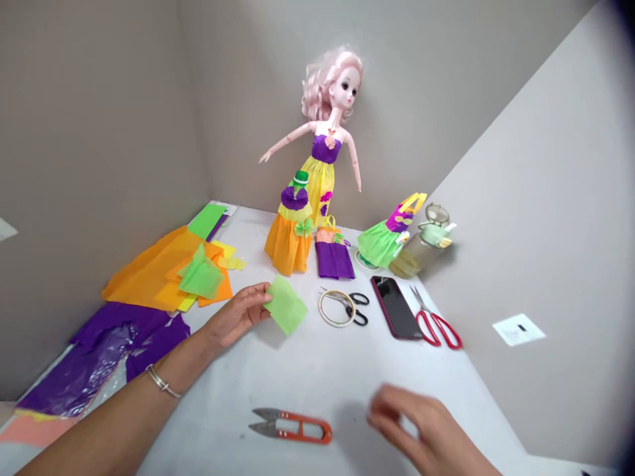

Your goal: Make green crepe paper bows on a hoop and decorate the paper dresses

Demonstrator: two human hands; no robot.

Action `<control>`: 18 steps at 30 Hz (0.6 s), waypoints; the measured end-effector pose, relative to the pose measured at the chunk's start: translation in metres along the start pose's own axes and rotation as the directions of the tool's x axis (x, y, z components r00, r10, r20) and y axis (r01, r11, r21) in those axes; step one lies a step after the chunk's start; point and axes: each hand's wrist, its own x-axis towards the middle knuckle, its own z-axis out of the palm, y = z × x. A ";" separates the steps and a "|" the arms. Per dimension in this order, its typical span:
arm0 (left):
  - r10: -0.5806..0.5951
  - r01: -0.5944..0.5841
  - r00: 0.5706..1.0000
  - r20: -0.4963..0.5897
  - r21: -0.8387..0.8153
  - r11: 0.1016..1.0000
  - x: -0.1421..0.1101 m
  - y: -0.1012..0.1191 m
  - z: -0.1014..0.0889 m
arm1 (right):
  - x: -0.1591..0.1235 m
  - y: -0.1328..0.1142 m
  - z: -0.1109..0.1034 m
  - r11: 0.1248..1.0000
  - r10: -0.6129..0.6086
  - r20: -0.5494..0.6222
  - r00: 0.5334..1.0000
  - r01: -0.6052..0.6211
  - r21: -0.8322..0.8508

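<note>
Green square (286, 305) pinched in my left hand (248, 311) over the bench (297, 377)

right hand (414, 423) is empty, fingers loosely curled and a bit blurry, just beside the orange snips (292, 426)

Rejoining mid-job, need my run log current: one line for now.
left hand: holding green paper square | right hand: blurred, nearest orange snips | table: tape roll overlapping black scissors; phone beside red scissors
</note>
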 end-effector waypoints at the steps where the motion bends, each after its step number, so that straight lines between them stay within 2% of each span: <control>1: -0.020 0.019 1.000 0.023 0.015 1.000 -0.002 0.001 0.000 | 0.025 -0.010 -0.005 0.993 -0.044 -0.064 0.997 0.051 0.111; 2: -0.042 0.040 0.998 0.048 0.035 0.999 -0.003 0.001 0.001 | 0.050 -0.020 -0.007 0.968 -0.078 -0.146 0.986 0.109 0.224; 4: -0.082 0.072 0.990 0.119 0.085 0.994 -0.006 0.002 0.001 | 0.095 -0.035 -0.005 0.885 -0.114 -0.221 0.969 0.200 0.421; 6: -0.104 0.084 0.978 0.178 0.116 0.990 -0.007 0.003 0.002 | 0.128 -0.042 0.005 0.776 -0.177 -0.185 0.967 0.253 0.577; 8: -0.107 0.082 0.976 0.190 0.139 0.987 -0.007 0.004 0.003 | 0.148 -0.043 0.017 0.673 -0.238 -0.127 0.963 0.258 0.693; 10: -0.082 0.064 0.989 0.126 0.146 0.987 -0.006 0.003 0.004 | 0.155 -0.039 0.029 0.600 -0.226 -0.132 0.965 0.245 0.761; 13: -0.024 0.025 1.000 -0.009 0.126 0.992 -0.004 -0.002 0.006 | 0.156 -0.033 0.039 0.552 -0.130 -0.202 0.971 0.241 0.798; 15: -0.039 0.041 0.999 -0.015 0.108 0.993 -0.003 -0.006 0.008 | 0.156 -0.030 0.042 0.549 -0.072 -0.272 0.960 0.266 0.793; 18: -0.083 0.076 0.995 0.047 0.128 0.989 -0.002 -0.013 0.011 | 0.157 -0.029 0.044 0.561 -0.051 -0.334 0.941 0.304 0.770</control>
